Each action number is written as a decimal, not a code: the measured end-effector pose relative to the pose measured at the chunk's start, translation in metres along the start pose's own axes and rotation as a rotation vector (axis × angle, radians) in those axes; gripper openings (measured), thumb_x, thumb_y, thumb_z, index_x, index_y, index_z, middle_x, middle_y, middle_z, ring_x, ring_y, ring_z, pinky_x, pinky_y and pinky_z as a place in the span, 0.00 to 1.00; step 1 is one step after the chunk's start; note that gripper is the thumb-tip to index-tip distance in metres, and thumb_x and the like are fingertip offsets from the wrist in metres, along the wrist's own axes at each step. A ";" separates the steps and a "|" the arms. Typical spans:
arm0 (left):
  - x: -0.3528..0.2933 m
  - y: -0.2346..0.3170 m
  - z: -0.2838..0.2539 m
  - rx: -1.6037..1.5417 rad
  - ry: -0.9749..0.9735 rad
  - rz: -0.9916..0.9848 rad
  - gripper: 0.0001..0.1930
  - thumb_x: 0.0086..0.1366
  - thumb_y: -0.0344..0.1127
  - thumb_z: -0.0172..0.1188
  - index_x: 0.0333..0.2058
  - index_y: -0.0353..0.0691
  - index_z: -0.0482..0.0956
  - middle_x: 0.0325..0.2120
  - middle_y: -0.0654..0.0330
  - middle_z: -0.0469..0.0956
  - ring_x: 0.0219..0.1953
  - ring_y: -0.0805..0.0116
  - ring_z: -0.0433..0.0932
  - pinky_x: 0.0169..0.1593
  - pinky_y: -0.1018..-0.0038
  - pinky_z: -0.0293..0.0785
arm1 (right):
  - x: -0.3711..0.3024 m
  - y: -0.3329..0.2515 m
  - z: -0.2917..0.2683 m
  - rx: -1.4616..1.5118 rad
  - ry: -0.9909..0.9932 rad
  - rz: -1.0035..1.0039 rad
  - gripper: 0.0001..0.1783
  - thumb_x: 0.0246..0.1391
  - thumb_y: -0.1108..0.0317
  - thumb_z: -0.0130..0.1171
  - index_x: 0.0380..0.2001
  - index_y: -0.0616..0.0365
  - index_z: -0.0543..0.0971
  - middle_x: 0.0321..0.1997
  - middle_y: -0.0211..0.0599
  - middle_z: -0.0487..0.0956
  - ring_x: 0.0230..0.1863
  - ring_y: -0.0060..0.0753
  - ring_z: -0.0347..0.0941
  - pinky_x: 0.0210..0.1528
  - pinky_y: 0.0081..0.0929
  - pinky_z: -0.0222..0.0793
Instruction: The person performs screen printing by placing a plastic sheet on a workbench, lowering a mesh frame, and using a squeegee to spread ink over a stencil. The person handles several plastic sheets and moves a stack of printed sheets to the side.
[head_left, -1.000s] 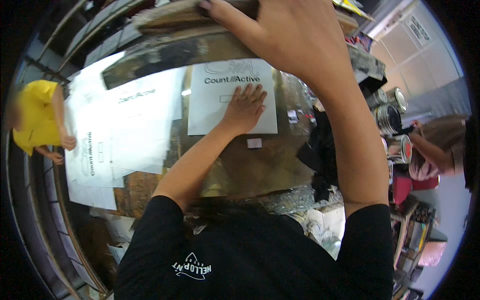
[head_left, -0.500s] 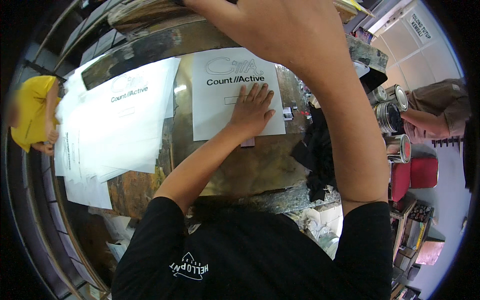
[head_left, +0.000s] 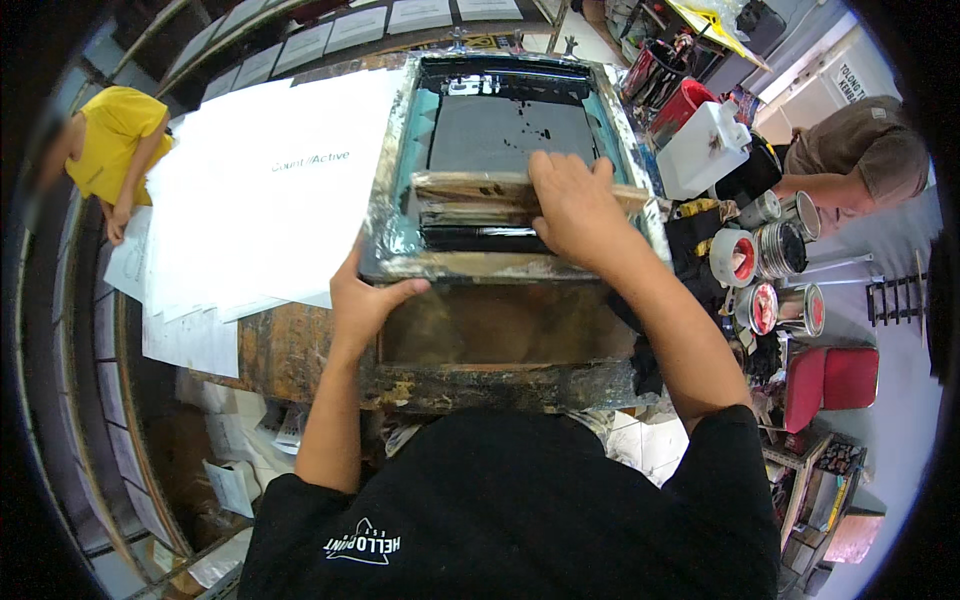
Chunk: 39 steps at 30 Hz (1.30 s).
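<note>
A silk-screen frame (head_left: 455, 265) lies on the worktable in front of me, its edges smeared with ink. Inside, a grey mesh (head_left: 480, 135) has a teal border and black ink along its far and near ends. My right hand (head_left: 580, 215) is closed over the wooden handle of a squeegee (head_left: 470, 200), which stretches across the near part of the mesh. At the frame's near left corner, my left hand (head_left: 362, 305) grips the edge, thumb along the near side and its other fingers partly hidden. The sheet beneath the frame is out of sight.
Left of the frame lies a pile of white printed sheets (head_left: 250, 210), with a person in yellow (head_left: 120, 145) beside it. To the right are ink cans (head_left: 780, 248), a white jerrycan (head_left: 703, 150), black cloth (head_left: 690, 235) and another person's arm (head_left: 825, 190). A red chair (head_left: 830, 390) stands beyond.
The screen frame has come down over the spot where the printed sheet lay. My left hand has left that sheet for the frame's corner; my right hand has dropped from overhead onto the squeegee.
</note>
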<state>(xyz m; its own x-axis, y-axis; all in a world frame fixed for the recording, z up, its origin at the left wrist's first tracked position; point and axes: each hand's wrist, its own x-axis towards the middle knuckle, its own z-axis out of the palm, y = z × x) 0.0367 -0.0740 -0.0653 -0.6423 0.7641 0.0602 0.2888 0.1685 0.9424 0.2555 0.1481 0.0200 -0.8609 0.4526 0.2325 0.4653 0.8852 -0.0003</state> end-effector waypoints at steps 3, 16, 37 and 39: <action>-0.009 -0.036 0.005 0.706 0.046 0.190 0.62 0.34 0.73 0.83 0.63 0.33 0.79 0.48 0.54 0.78 0.53 0.55 0.74 0.61 0.55 0.64 | -0.019 -0.005 0.040 0.019 -0.032 -0.006 0.34 0.44 0.70 0.74 0.53 0.58 0.67 0.46 0.43 0.75 0.51 0.50 0.72 0.55 0.53 0.59; -0.008 -0.056 0.004 0.741 0.040 0.219 0.63 0.29 0.72 0.82 0.64 0.39 0.80 0.47 0.57 0.76 0.53 0.57 0.69 0.62 0.56 0.57 | 0.007 -0.007 0.081 -0.098 -0.011 0.047 0.14 0.56 0.75 0.60 0.45 0.52 0.74 0.43 0.35 0.76 0.50 0.43 0.74 0.59 0.56 0.60; -0.013 -0.026 0.016 0.084 0.189 0.291 0.56 0.49 0.56 0.85 0.71 0.33 0.69 0.46 0.53 0.82 0.51 0.57 0.77 0.60 0.60 0.72 | -0.030 -0.041 0.008 -0.017 0.105 0.067 0.19 0.58 0.58 0.67 0.47 0.54 0.77 0.43 0.38 0.78 0.47 0.44 0.75 0.57 0.52 0.60; -0.005 0.000 0.018 -0.210 0.181 0.257 0.52 0.54 0.48 0.85 0.70 0.26 0.66 0.56 0.48 0.80 0.61 0.57 0.79 0.66 0.62 0.75 | -0.023 -0.043 -0.022 -0.042 0.189 0.086 0.22 0.56 0.49 0.69 0.44 0.53 0.78 0.42 0.37 0.78 0.47 0.43 0.75 0.56 0.52 0.59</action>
<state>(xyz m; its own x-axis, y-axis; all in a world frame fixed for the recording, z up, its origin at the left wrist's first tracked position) 0.0528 -0.0665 -0.0717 -0.6880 0.6397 0.3428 0.3172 -0.1598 0.9348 0.2597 0.0969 0.0362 -0.7658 0.4940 0.4117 0.5467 0.8373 0.0121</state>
